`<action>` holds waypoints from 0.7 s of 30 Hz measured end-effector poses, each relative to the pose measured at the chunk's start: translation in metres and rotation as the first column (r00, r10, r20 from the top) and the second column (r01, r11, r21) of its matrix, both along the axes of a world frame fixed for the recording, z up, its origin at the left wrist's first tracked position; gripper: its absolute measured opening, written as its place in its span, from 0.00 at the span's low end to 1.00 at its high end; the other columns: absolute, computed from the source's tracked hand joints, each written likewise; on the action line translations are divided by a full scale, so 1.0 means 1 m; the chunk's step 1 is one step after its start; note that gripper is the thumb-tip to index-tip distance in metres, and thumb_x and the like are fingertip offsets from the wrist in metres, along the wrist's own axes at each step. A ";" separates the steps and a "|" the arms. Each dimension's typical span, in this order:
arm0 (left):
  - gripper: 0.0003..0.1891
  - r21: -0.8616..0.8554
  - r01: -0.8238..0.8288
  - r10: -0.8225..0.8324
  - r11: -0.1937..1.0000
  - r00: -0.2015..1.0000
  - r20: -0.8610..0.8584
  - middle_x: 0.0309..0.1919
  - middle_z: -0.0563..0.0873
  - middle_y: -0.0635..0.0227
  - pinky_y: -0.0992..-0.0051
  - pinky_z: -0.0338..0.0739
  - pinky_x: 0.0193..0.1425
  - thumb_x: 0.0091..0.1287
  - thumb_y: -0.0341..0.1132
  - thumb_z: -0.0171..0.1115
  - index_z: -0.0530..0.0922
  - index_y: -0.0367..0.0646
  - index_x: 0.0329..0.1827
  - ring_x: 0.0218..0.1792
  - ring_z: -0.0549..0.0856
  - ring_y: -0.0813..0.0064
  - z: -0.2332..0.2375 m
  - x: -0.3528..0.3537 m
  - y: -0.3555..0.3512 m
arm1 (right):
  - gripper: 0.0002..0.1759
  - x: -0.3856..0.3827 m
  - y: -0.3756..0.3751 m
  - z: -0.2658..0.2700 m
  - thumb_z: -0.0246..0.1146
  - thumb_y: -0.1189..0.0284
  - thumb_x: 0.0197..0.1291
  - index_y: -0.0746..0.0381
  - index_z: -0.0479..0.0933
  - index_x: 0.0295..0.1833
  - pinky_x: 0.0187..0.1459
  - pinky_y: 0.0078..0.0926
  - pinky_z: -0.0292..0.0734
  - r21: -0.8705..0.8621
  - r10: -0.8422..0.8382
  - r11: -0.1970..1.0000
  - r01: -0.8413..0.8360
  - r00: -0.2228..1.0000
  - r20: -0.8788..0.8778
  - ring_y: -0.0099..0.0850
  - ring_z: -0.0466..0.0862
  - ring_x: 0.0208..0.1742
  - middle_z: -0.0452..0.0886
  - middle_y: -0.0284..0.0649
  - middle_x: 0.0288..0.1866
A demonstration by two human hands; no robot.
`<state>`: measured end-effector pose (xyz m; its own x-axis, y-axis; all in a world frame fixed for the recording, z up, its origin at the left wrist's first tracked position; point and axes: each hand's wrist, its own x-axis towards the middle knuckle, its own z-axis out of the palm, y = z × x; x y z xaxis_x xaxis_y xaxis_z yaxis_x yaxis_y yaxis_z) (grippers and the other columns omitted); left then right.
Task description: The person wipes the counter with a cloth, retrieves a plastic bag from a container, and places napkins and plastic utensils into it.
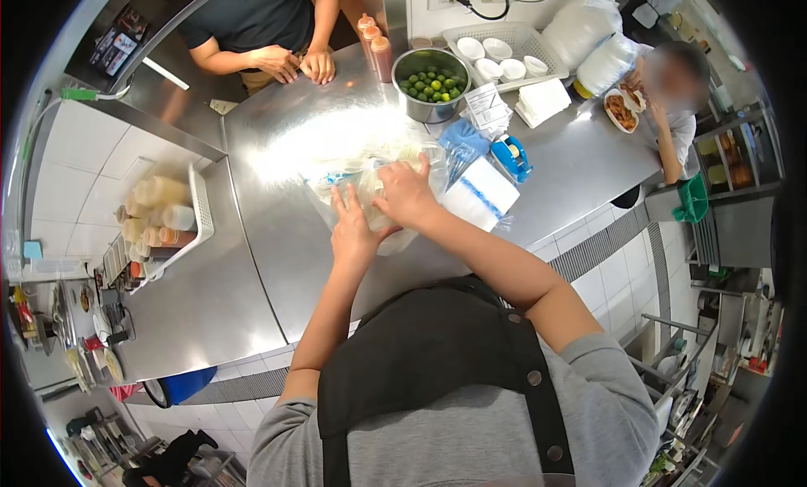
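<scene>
Both of my hands are on a clear plastic bag (403,241) with pale contents, lying on the steel counter (311,272). My left hand (356,226) rests on its near left part with the fingers spread. Beside it, my right hand (406,193) lies over the bag's middle, its fingers bent; what is under them is hidden. Just right of the bag is a white packet with a blue stripe (481,193). A blue tape dispenser (511,157) and a blue plastic bundle (462,142) sit beyond that packet.
A steel pot of green limes (431,108), sauce bottles (381,60), a basket of white cups (538,41) and napkins (542,102) stand at the back. Left is a bottle crate (202,209). One person's hands (294,64) rest across the counter; another person (672,83) eats at right.
</scene>
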<state>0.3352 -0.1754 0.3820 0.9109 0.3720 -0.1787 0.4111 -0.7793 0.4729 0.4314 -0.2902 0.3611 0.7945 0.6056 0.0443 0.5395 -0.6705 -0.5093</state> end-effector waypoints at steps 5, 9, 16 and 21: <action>0.70 0.007 0.095 -0.088 0.995 0.896 0.436 0.83 0.45 0.42 0.53 0.81 0.64 0.38 0.43 0.90 0.51 0.41 0.84 0.70 0.75 0.37 0.015 -0.008 0.018 | 0.22 -0.014 -0.013 0.063 0.75 0.70 0.56 0.58 0.77 0.54 0.78 0.72 0.40 0.119 0.336 0.942 -0.314 0.877 -0.342 0.46 0.81 0.61 0.82 0.43 0.51; 0.63 0.013 0.224 -0.145 0.974 0.584 0.799 0.83 0.49 0.49 0.56 0.80 0.67 0.45 0.42 0.88 0.54 0.43 0.82 0.67 0.79 0.45 0.028 -0.014 0.035 | 0.16 -0.016 -0.056 0.091 0.70 0.71 0.67 0.61 0.76 0.57 0.71 0.46 0.69 0.750 -0.069 0.658 0.066 0.997 -0.027 0.35 0.86 0.54 0.85 0.40 0.48; 0.11 -0.104 0.341 -0.172 0.934 0.686 0.707 0.50 0.85 0.53 0.64 0.82 0.52 0.68 0.23 0.65 0.82 0.34 0.53 0.52 0.88 0.57 0.019 -0.014 0.019 | 0.24 0.056 -0.245 0.068 0.64 0.73 0.73 0.64 0.67 0.70 0.62 0.36 0.77 0.858 -0.624 0.013 0.513 0.674 -0.394 0.36 0.81 0.61 0.79 0.47 0.61; 0.18 -0.085 0.199 -0.167 0.976 0.944 0.284 0.57 0.83 0.50 0.56 0.77 0.63 0.65 0.23 0.66 0.79 0.33 0.59 0.58 0.83 0.46 -0.001 0.023 0.005 | 0.23 0.048 -0.344 -0.024 0.61 0.74 0.74 0.59 0.66 0.71 0.63 0.51 0.81 0.599 -0.374 -0.400 0.694 0.473 -0.798 0.41 0.80 0.64 0.74 0.46 0.69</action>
<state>0.3584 -0.1706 0.3813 0.9809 0.1862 0.0565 0.1086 -0.7649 0.6349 0.4791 -0.6340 0.3374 0.7723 -0.5760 -0.2680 0.0665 0.4928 -0.8676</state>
